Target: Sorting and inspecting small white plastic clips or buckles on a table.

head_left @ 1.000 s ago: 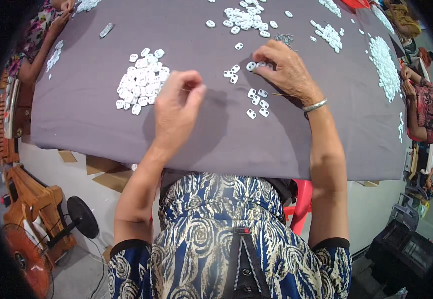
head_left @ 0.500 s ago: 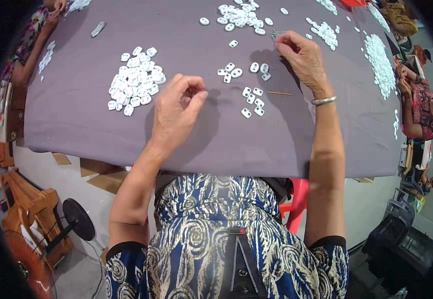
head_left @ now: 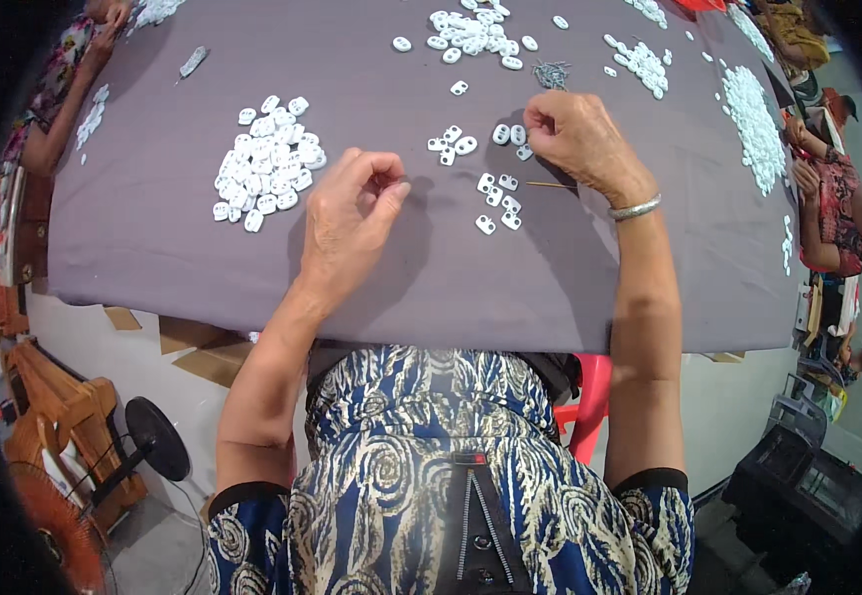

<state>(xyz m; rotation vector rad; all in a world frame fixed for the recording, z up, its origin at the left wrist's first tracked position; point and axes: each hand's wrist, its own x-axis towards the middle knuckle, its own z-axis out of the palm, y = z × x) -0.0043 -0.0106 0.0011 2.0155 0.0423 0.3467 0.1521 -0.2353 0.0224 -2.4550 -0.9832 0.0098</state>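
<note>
My left hand [head_left: 346,223] is raised over the cloth with its fingers curled and the thumb close to the index finger; what they hold, if anything, is too small to make out. My right hand [head_left: 594,149] is closed in a pinch above the middle right, its fingertips turned away, so their contents are hidden. Just beyond it lies a small heap of thin grey pin-like pieces [head_left: 551,74]. Several small white plastic pieces with holes [head_left: 491,188] are scattered between my hands. A thin brownish stick [head_left: 548,183] lies beside them, partly behind my right wrist.
A pile of white two-holed plastic pieces [head_left: 272,149] sits left of my left hand. More white ovals [head_left: 475,35] lie at the far middle, with other white heaps [head_left: 751,129] to the right. The grey cloth [head_left: 173,238] covers the table. Other people sit at both sides.
My right hand has come nearer and slightly left, away from the grey pin-like heap, which now shows. My left hand has barely moved.
</note>
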